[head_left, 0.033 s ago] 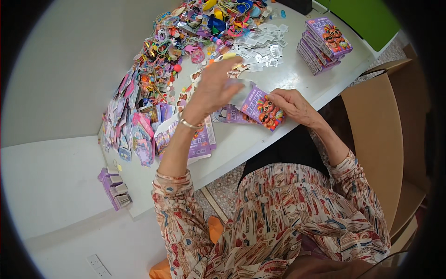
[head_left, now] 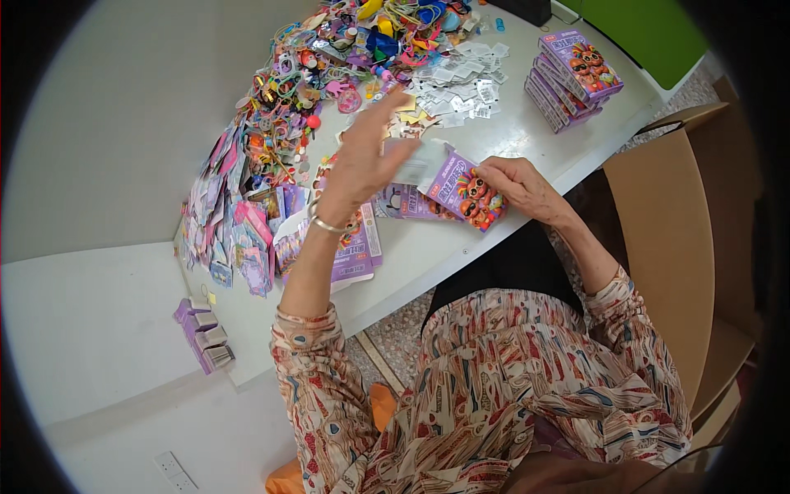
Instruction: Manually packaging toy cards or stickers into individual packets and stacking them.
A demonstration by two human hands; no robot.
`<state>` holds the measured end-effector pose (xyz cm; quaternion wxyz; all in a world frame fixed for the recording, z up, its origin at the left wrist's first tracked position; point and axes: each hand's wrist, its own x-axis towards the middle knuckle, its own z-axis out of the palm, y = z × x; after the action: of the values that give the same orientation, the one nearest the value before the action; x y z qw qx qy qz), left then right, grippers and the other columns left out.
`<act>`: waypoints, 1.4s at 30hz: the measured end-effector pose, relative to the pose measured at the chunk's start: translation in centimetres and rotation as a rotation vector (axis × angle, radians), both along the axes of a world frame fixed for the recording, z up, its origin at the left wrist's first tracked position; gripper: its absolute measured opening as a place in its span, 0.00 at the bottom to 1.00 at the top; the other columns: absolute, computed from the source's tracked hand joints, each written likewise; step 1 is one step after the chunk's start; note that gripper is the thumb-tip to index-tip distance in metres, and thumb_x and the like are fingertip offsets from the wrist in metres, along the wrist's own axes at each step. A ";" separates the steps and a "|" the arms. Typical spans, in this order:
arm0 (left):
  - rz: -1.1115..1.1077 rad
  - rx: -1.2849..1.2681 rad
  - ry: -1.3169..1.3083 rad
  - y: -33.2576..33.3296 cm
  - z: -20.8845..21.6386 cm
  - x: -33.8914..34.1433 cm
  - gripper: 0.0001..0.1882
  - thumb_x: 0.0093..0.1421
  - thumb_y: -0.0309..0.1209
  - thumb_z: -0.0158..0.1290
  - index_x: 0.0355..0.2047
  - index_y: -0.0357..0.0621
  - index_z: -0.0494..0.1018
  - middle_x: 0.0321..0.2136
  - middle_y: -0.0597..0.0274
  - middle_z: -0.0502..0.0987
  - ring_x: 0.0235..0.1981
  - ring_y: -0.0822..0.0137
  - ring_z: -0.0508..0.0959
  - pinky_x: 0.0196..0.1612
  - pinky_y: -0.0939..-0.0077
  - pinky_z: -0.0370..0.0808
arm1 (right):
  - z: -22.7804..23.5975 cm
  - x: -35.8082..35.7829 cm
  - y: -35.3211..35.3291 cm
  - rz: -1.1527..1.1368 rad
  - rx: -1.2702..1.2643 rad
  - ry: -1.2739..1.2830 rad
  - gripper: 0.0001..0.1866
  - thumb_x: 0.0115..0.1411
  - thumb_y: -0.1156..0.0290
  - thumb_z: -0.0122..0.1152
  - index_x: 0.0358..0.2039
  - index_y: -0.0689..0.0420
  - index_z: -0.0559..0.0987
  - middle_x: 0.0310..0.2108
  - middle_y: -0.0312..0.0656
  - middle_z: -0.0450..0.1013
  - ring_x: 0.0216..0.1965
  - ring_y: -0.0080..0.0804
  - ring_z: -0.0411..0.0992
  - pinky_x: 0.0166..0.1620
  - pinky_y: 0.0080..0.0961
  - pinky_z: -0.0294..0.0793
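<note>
My right hand (head_left: 524, 189) grips a small purple cardboard box (head_left: 471, 196) by its right edge, fingers closed on it. Cartoon characters are printed on its front. At its upper left end shows a pale, see-through piece (head_left: 424, 165); whether it is inside the box, I cannot tell. My left hand (head_left: 366, 160), with a bangle on the wrist, hovers left of that end, fingers stretched out and holding nothing. Beneath the held box lies another purple box (head_left: 407, 204), partly covered. Flat purple boxes (head_left: 354, 259) lie under my left forearm.
A large heap of colourful trinkets (head_left: 346, 58) covers the far left of the white table (head_left: 420, 255). Beside it are small silvery packets (head_left: 465, 82) and a row of pastel packs (head_left: 218, 198). Stacked purple boxes (head_left: 576, 78) stand far right; an open carton (head_left: 666, 247) sits at right.
My left hand has shifted a little to the left, away from the held box. My right hand and the box have stayed in place.
</note>
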<state>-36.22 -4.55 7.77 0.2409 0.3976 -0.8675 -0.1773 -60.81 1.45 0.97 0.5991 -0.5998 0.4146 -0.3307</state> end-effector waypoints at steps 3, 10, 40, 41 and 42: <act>0.265 0.196 0.162 0.5 -1.1 2.6 0.16 0.58 0.30 0.57 0.45 0.39 0.71 0.31 0.66 0.78 0.33 0.70 0.77 0.38 0.76 0.74 | 0.1 -0.5 -0.1 0.016 -0.012 0.005 0.21 0.67 0.59 0.48 0.40 0.67 0.77 0.26 0.37 0.72 0.28 0.20 0.68 0.34 0.19 0.69; 0.430 0.417 0.553 2.4 -2.3 1.3 0.07 0.56 0.25 0.57 0.35 0.36 0.76 0.26 0.66 0.77 0.27 0.79 0.73 0.32 0.84 0.71 | 0.0 -0.2 0.0 0.011 -0.011 -0.039 0.20 0.68 0.58 0.47 0.29 0.62 0.74 0.19 0.25 0.58 0.23 0.14 0.54 0.24 0.16 0.53; 0.303 0.239 0.326 4.3 -2.0 -2.4 0.09 0.57 0.25 0.56 0.39 0.38 0.75 0.34 0.62 0.77 0.35 0.73 0.76 0.38 0.81 0.73 | -0.3 -1.3 -0.4 0.048 -0.022 -0.024 0.19 0.67 0.58 0.47 0.32 0.61 0.75 0.21 0.26 0.63 0.24 0.13 0.57 0.25 0.15 0.56; 0.250 -0.013 0.216 4.4 -2.2 -2.4 0.09 0.56 0.26 0.57 0.37 0.38 0.75 0.37 0.57 0.75 0.32 0.68 0.76 0.36 0.78 0.73 | -0.5 -1.4 -0.4 0.033 -0.023 -0.027 0.19 0.67 0.57 0.47 0.32 0.61 0.75 0.21 0.26 0.63 0.24 0.13 0.57 0.25 0.15 0.56; 0.195 -0.264 0.105 4.5 -2.4 -2.4 0.10 0.54 0.27 0.57 0.36 0.38 0.75 0.39 0.52 0.74 0.29 0.63 0.76 0.34 0.74 0.73 | -0.5 -1.5 -0.4 0.032 -0.022 -0.026 0.19 0.67 0.57 0.47 0.32 0.61 0.75 0.21 0.26 0.63 0.24 0.13 0.57 0.25 0.15 0.56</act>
<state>-38.63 -0.03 5.39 0.3520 0.4351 -0.8267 -0.0583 -62.31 1.09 0.43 0.6030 -0.6086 0.3934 -0.3335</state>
